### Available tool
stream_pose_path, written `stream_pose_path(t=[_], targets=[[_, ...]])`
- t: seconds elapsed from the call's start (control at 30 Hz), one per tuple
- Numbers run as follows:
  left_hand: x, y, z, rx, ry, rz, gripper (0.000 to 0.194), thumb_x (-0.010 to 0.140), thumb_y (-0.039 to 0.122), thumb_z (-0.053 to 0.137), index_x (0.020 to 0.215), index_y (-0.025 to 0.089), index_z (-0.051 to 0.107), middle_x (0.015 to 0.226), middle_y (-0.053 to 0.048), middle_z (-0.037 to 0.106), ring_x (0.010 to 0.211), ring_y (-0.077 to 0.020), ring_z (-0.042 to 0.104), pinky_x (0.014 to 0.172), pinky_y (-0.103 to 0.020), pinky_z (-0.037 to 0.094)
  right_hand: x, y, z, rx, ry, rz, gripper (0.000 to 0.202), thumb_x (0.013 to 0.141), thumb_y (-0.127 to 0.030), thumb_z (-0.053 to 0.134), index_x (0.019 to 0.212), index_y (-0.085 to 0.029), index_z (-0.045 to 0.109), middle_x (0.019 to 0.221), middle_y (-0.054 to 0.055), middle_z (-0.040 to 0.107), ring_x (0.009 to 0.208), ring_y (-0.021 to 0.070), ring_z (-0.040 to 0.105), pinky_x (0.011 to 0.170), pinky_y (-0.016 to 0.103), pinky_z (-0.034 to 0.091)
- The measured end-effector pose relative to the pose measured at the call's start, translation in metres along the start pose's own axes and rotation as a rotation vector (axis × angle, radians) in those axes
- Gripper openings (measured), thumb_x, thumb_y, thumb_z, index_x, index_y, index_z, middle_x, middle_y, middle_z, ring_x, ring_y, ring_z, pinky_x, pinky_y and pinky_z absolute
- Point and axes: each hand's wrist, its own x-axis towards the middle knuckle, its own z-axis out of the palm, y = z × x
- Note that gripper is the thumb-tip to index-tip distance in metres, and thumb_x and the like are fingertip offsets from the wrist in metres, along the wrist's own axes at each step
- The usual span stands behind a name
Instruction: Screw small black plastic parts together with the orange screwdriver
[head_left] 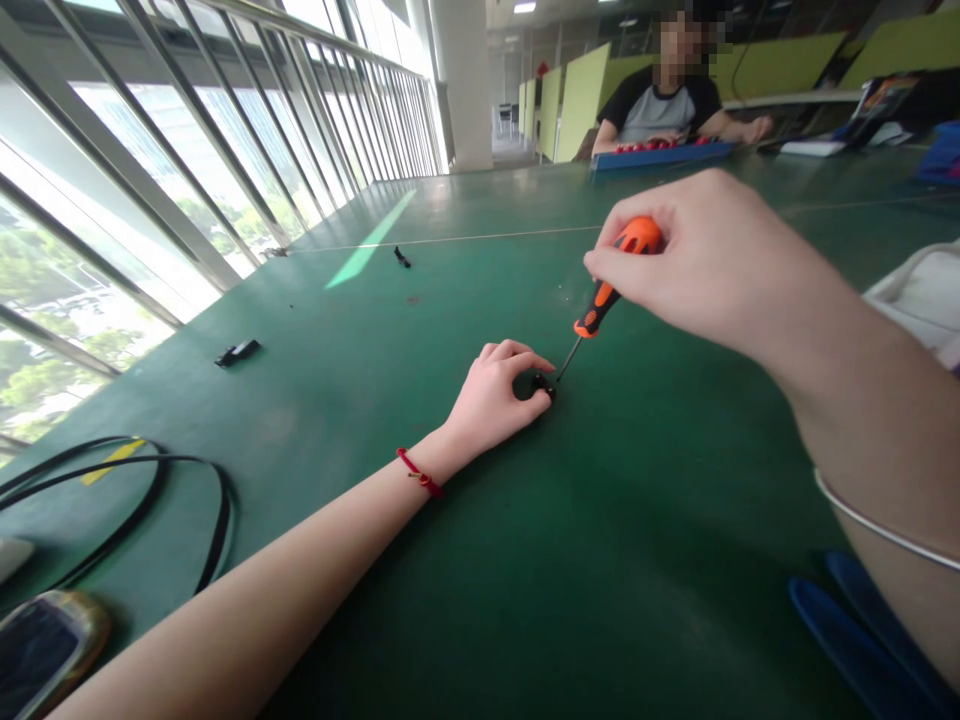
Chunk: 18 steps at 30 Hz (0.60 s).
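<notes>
My left hand (499,392) rests on the green table (420,580), thumb and fingers closed round a small black part (541,384). Above and to the right, my right hand (675,255) grips the top of an orange and black screwdriver (598,300). The screwdriver slants down to the left, and its tip is at the right side of the black part. Whether the tip touches it or sits in a screw is too small to tell.
Small black pieces (238,352) (403,257) lie at the left and farther back. A black cable (222,520) and a phone-like device (52,640) are at lower left, blue handles (862,620) at lower right. Across the table, a person (660,105) sits behind a blue tray (660,155).
</notes>
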Motion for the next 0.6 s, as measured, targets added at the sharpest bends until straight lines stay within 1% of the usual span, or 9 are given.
stream_pose_path(t=[0.07,0.17,0.33,0.47,0.6], targets=[[0.0005,-0.0014,0.0007,-0.008,-0.035,-0.005,0.018,0.073,0.022,0.057,0.088,0.020,0.068,0.094,-0.003,0.063,0.091,-0.0202,0.052,0.088,-0.034,0.043,-0.0003,-0.0010,-0.0001,0.007,-0.014,0.008,0.015,0.068,-0.031,0.055,0.057,-0.022,0.058,0.045,-0.001,0.037,0.042,0.0095,0.028,0.044,0.027,0.021],[0.0011,-0.0023,0.0013,-0.018,-0.052,-0.012,0.014,0.074,0.023,0.057,0.084,0.019,0.067,0.084,-0.002,0.064,0.085,-0.0188,0.053,0.082,-0.032,0.044,-0.0003,-0.0011,0.0006,0.012,-0.032,0.019,0.014,0.068,-0.031,0.056,0.057,-0.022,0.058,0.045,-0.001,0.038,0.043,0.0095,0.028,0.045,0.027,0.021],[0.0012,-0.0024,0.0012,-0.026,-0.069,-0.016,0.013,0.075,0.024,0.057,0.082,0.020,0.067,0.080,-0.001,0.064,0.081,-0.0178,0.053,0.077,-0.031,0.044,0.0007,0.0013,0.0022,0.002,-0.038,0.001,0.014,0.070,-0.029,0.057,0.058,-0.022,0.056,0.047,-0.001,0.039,0.046,0.0114,0.031,0.046,0.028,0.022],[0.0010,-0.0025,0.0010,-0.030,-0.073,-0.017,0.012,0.075,0.024,0.058,0.082,0.020,0.067,0.080,-0.001,0.064,0.082,-0.0178,0.053,0.076,-0.031,0.044,0.0004,0.0000,0.0016,0.017,-0.048,0.013,0.014,0.069,-0.029,0.057,0.057,-0.022,0.057,0.048,-0.001,0.042,0.045,0.0109,0.031,0.046,0.029,0.022],[0.0009,-0.0031,0.0012,-0.035,-0.073,-0.014,0.012,0.075,0.024,0.058,0.082,0.020,0.066,0.080,-0.001,0.064,0.082,-0.0176,0.053,0.076,-0.031,0.044,-0.0006,-0.0019,0.0009,-0.006,-0.021,0.024,0.013,0.069,-0.028,0.057,0.058,-0.021,0.057,0.048,0.000,0.039,0.046,0.0105,0.031,0.047,0.028,0.021]])
